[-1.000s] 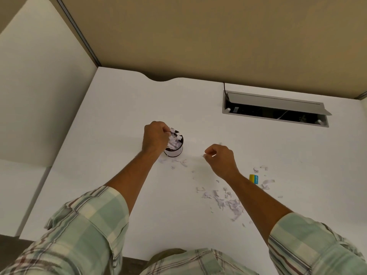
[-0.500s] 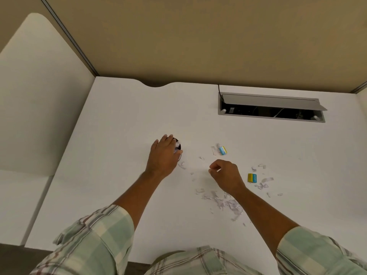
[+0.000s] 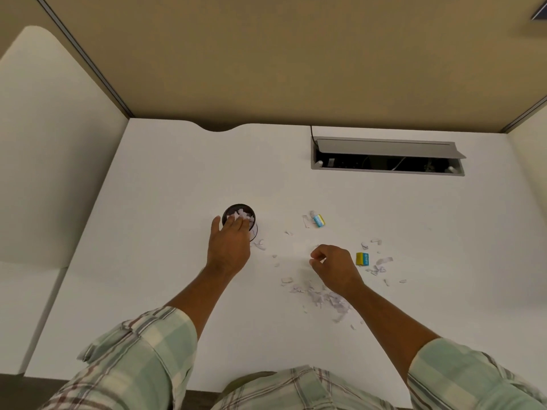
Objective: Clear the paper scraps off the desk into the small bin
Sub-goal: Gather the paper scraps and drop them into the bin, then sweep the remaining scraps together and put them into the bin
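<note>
The small bin [image 3: 238, 216], a dark round mesh cup, stands on the white desk [image 3: 165, 226] a little left of centre, and it is heaped with white paper bits. The person's left hand [image 3: 229, 247] lies flat over its near rim, fingers stretched out and loose, the fingertips [image 3: 242, 222] resting on the paper in the bin; it grips nothing that I can see. The right hand [image 3: 333, 266] is off at about 3 o'clock from the left one, well apart from the bin, curled into a loose fist just above the desk with thumb and forefinger drawn together; whether a scrap is pinched there I cannot tell.

Paper scraps [image 3: 324, 297] still litter the desk: the thickest pile sits under the right wrist, at roughly 5 o'clock from the bin. A few stray bits [image 3: 260, 245] lie just beside the bin at its 4 o'clock. More pieces [image 3: 380, 263] are scattered beyond the right hand at its 3 o'clock, around a small yellow and blue block [image 3: 362, 258]. A second blue and yellow block [image 3: 319, 220] lies at 12 o'clock from the right hand, touching a curled scrap.

At the far right of the desk an open cable tray [image 3: 387, 164] with its grey lid tilted up shows dark wiring inside. Plaid sleeves [image 3: 142, 359] are rolled to the elbow
</note>
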### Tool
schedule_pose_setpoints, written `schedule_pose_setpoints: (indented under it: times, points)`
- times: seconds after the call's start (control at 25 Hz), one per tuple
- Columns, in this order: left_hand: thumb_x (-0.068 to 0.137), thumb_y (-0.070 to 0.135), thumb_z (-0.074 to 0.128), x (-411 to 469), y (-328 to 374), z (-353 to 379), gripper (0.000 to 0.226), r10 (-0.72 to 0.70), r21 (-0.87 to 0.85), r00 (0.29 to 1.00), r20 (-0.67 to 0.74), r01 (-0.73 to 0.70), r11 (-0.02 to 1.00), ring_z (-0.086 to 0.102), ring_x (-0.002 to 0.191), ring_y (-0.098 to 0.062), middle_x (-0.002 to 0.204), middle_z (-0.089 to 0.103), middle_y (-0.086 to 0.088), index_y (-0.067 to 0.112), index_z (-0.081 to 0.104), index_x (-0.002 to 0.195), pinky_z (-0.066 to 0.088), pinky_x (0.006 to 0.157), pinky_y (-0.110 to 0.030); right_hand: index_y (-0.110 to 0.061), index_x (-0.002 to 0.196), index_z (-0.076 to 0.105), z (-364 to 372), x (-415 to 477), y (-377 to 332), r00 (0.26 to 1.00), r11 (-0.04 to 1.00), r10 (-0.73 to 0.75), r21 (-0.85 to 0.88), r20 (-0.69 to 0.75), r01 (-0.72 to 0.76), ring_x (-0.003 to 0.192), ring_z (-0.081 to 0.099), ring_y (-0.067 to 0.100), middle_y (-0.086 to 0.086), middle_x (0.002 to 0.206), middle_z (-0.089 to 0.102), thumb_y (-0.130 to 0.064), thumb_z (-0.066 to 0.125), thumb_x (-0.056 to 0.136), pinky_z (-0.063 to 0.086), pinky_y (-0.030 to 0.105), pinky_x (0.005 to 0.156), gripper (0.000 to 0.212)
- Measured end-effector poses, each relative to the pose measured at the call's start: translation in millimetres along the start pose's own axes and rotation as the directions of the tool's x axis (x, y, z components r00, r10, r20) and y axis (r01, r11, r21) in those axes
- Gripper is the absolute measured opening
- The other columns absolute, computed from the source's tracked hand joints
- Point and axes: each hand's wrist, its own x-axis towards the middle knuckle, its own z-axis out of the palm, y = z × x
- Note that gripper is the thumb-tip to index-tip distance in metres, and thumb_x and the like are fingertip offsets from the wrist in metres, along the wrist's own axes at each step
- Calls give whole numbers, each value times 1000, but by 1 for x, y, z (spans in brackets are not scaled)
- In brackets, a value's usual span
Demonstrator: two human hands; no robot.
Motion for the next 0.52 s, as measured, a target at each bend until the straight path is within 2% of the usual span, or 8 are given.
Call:
schedule_pose_setpoints:
  times: [0.16, 0.28, 0.4, 0.52]
  points:
    - [89, 15, 56, 11, 0, -2, 58, 15, -8, 998, 58, -14, 1000, 45, 142, -19, 150, 53, 0, 16, 46, 146, 19, 119, -56, -17, 111, 69, -1, -2, 9, 999, 999, 35, -39, 14, -34, 94, 58, 11, 1, 109, 69, -27, 64, 95, 44, 21, 84, 20]
    - [89, 13, 60, 17, 0, -1, 54, -21, -59, 999, 26, 22, 998, 44, 142, -21, 147, 55, 0, 18, 50, 142, 21, 115, -57, -17, 124, 64, 0, 1, 10, 997, 997, 47, -61, 60, -44, 110, 58, 17, 3, 123, 64, -28, 61, 97, 45, 27, 96, 29]
    - [93, 18, 61, 11, 1, 1, 41, -51, -150, 991, -122, 32, 988, 46, 140, -22, 142, 59, 1, 20, 56, 133, 26, 113, -53, -18, 139, 53, 3, 10, 3, 995, 997, 17, -78, 94, -10, 130, 49, 21, 4, 143, 53, -30, 55, 100, 39, 34, 111, 41]
    - [97, 24, 60, -4, 5, 0, 38, -99, -255, 933, -346, 8, 967, 48, 139, -25, 144, 58, -4, 16, 58, 134, 32, 111, -47, -16, 153, 36, 7, 24, -11, 992, 990, -39, -132, 123, 56, 147, 33, 21, 3, 160, 35, -30, 50, 102, 26, 34, 120, 55]
